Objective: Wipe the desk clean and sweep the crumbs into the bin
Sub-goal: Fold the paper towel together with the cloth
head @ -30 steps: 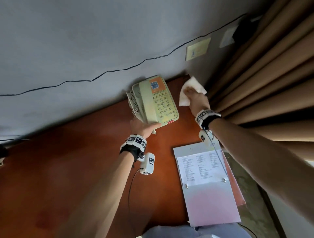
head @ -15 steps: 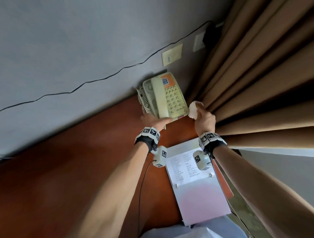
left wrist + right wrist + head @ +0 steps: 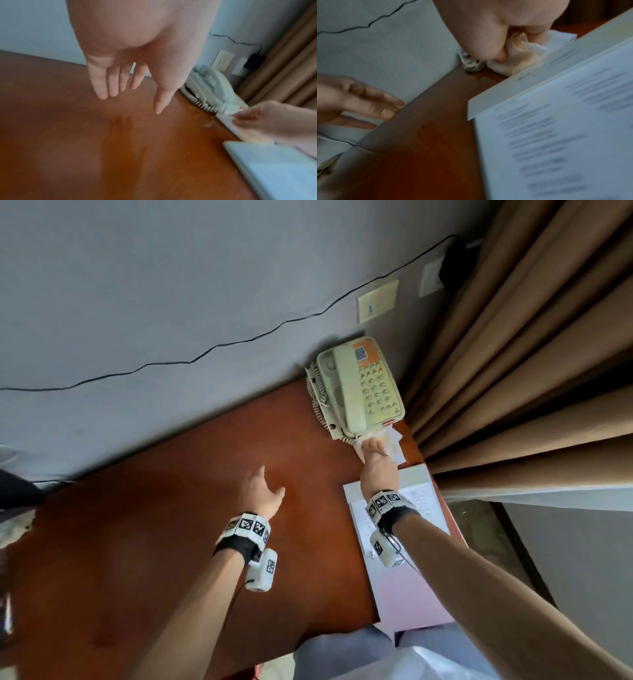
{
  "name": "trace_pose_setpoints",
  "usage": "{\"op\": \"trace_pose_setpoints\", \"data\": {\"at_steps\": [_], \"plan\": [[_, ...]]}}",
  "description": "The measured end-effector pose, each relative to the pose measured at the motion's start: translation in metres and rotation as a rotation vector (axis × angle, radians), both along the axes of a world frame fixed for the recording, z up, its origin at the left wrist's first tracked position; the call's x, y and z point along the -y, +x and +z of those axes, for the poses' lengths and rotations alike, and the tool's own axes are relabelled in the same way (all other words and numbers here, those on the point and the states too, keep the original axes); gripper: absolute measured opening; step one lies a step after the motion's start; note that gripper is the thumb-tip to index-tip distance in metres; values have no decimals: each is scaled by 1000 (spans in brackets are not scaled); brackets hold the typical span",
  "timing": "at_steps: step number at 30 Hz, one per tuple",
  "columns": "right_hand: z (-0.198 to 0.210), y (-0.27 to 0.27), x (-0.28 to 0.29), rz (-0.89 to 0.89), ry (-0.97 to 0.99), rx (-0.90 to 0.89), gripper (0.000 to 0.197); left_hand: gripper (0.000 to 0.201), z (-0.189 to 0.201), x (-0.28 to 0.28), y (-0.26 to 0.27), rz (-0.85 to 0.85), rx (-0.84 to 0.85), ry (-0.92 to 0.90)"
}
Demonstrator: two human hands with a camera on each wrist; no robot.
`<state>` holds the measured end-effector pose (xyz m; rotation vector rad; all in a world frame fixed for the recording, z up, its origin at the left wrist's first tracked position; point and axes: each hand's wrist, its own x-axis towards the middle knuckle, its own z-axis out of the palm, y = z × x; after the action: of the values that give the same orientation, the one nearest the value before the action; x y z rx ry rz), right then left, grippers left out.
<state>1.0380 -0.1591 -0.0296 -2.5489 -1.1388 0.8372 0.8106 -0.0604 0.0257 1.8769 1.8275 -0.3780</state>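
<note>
The red-brown desk runs along a grey wall. A beige telephone sits flat on it in the far right corner. Just in front of the phone, my right hand presses a white cloth onto the desk. In the right wrist view its fingers are curled into the bunched cloth. My left hand hovers open over the bare desk, fingers straight, holding nothing. A few pale specks lie on the desk beside the cloth.
A white ring binder with a printed sheet lies at the desk's right edge, right behind the cloth. Tan curtains hang close on the right. A black cable and wall plates are on the wall. Pale plastic shows at the bottom edge.
My left hand has let go of the telephone, which now rests flat by the wall, and has drawn back to the left. My right hand brought the cloth round to the phone's front.
</note>
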Motion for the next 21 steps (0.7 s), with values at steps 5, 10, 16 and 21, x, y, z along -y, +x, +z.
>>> {"op": "trace_pose_setpoints", "data": {"at_steps": [5,10,16,21], "plan": [[-9,-72,-17,157,-3,16,73,97,-14,19,-90,-50,-118,-163],[0,-150,-23,409,40,-155,59,77,-15,36,-111,-125,-40,-182],[24,-185,-23,352,-41,-283,42,38,12,34,-115,227,319,-71],[57,-192,-14,100,120,-440,31,33,39,38,-125,275,514,-72]]}}
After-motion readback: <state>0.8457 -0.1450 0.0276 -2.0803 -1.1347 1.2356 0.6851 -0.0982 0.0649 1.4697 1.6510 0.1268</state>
